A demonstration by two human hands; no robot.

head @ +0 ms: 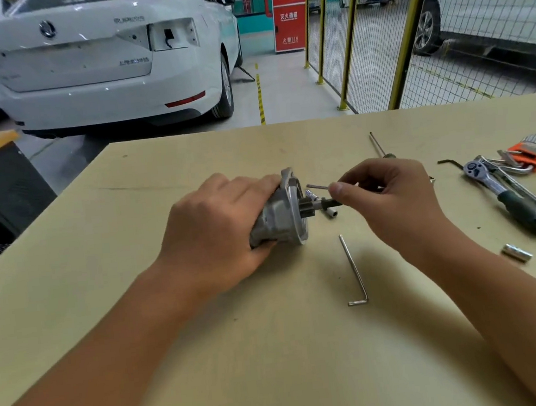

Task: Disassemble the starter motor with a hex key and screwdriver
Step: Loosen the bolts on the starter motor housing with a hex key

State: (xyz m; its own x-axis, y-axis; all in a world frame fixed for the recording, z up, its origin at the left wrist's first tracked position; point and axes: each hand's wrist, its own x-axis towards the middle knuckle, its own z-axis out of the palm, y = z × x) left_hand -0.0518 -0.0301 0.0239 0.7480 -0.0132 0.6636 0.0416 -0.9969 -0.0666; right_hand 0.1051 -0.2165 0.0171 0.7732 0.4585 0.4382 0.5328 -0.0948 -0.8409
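A person's left hand [215,221] wraps over the grey housing of a starter motor [281,214] lying on its side at the centre of the frame, pinning it to a pale worktop [275,350] with its round flange and pinion gear facing right. The right hand [388,196] pinches a thin metal pin or bolt [317,186] between thumb and fingertips, its free end pointing at the upper part of the flange; whether it is a fastener drawn from the motor or a small key cannot be told. A short socket [331,212] lies just beyond the pinion.

A long hex key [354,269] lies untouched on the worktop below and right of the motor, near the right wrist. At the right edge of the frame sit a ratchet wrench [504,198], an orange-held set of hex keys [528,155], a second black key [450,162] and a loose socket [516,252]. A screwdriver shaft [378,145] shows above the right hand. A white car [106,64] and yellow mesh fencing [375,36] fill the top of the frame.

The work appears to be at the through-bolt stage on the flange end. The next move likely calls for setting the thin piece aside or seating it squarely, then keeping the housing firmly held while the hex key is taken up.
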